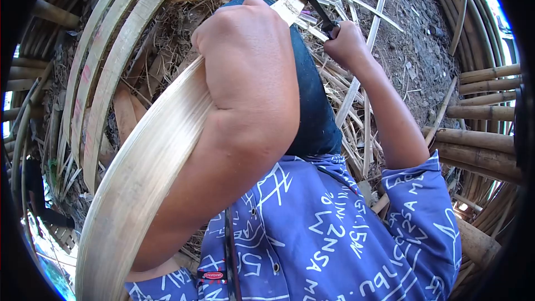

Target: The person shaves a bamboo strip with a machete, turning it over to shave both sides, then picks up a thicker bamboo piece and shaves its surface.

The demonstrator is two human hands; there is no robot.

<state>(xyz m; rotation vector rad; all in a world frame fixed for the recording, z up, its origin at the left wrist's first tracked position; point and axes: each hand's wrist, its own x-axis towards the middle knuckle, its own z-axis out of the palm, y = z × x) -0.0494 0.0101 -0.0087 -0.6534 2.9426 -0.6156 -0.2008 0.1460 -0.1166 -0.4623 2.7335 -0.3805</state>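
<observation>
A long, pale bamboo strip (139, 184) runs from the lower left, under my left forearm, to the top of the view. My left hand (245, 39) is closed around it near its far end, knuckles up. In my right hand (348, 47) is the dark handle of a long knife (313, 1). Its blade slants up and to the left, crossing the strip just beyond my left fist. That end of the strip looks whittled and lies above my dark-clothed leg (312, 100).
Several split bamboo slats (114, 72) lean in a row at the left. Thin offcuts (356, 106) and shavings litter the dirt ground (409, 39). Round bamboo poles (479, 112) stack up along the right side, and more poles (56, 14) stand at the left edge.
</observation>
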